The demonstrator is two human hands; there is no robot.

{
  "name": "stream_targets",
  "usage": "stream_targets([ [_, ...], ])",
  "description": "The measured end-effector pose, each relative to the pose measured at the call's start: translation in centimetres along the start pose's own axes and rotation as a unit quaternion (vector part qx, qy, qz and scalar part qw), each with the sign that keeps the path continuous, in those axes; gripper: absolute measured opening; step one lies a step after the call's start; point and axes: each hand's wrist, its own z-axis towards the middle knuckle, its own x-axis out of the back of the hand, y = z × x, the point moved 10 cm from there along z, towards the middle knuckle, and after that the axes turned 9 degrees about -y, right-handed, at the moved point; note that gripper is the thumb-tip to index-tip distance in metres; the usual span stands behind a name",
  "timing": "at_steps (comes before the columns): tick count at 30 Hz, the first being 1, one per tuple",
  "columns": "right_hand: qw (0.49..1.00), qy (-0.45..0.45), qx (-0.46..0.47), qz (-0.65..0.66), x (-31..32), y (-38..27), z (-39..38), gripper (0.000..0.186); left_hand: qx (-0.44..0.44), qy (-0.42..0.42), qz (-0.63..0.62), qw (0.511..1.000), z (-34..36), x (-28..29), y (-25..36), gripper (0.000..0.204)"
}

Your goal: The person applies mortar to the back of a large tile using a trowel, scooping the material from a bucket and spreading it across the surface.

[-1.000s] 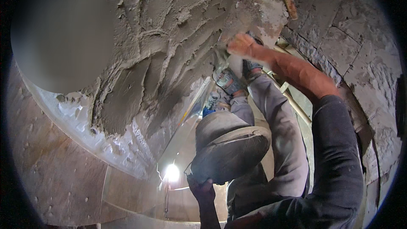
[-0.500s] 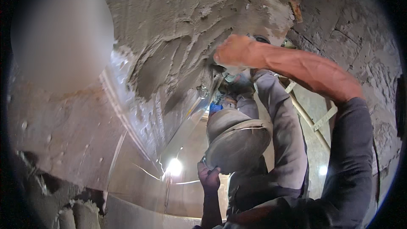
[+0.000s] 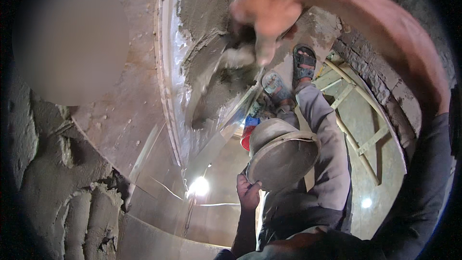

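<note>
My left hand (image 3: 248, 192) grips the near rim of a grey, mortar-smeared pan (image 3: 284, 163), with the thumb over the edge. The pan is tilted, its round face towards me. At the top, my right hand (image 3: 269, 14) is over wet grey mortar (image 3: 207, 50) on the surface. Its fingers look curled, with the thumb pointing down. Motion smears the hand and a pale streak beside it, so what it holds cannot be made out. Ridges and smear marks run through the mortar, which borders a pale straight strip (image 3: 166, 43).
My sandalled feet (image 3: 304, 62) stand beyond the pan. A pale ladder-like frame (image 3: 356, 101) is at the right, beside rough masonry (image 3: 385, 91). A red and blue container (image 3: 248, 135) shows behind the pan. A lit bulb (image 3: 198, 187) and cables are at lower left.
The view has shifted, showing more of my feet and the frame. My right hand appears higher, its thumb now pointing down. The pan stays in my left hand, slightly further right.
</note>
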Motion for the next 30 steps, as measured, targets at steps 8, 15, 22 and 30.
stream_targets([
  [8,0.993,0.113,-0.02,-0.016,-1.4,2.9,-7.9,0.024,0.007,-0.004,-0.006,1.0,1.0,0.1,0.0,0.051],
  [15,0.922,0.273,0.184,-0.206,-5.9,-1.1,-3.9,0.043,-0.039,0.042,0.006,0.998,0.6,0.9,0.7,0.027],
  [22,0.943,0.166,0.092,-0.273,3.1,-1.4,-7.2,0.04,-0.016,0.006,0.038,0.999,1.1,1.7,-0.3,0.049],
  [30,0.899,0.292,0.06,-0.321,-1.7,2.4,-11.5,0.027,-0.059,-0.013,0.053,0.997,1.2,-2.2,2.6,0.046],
])
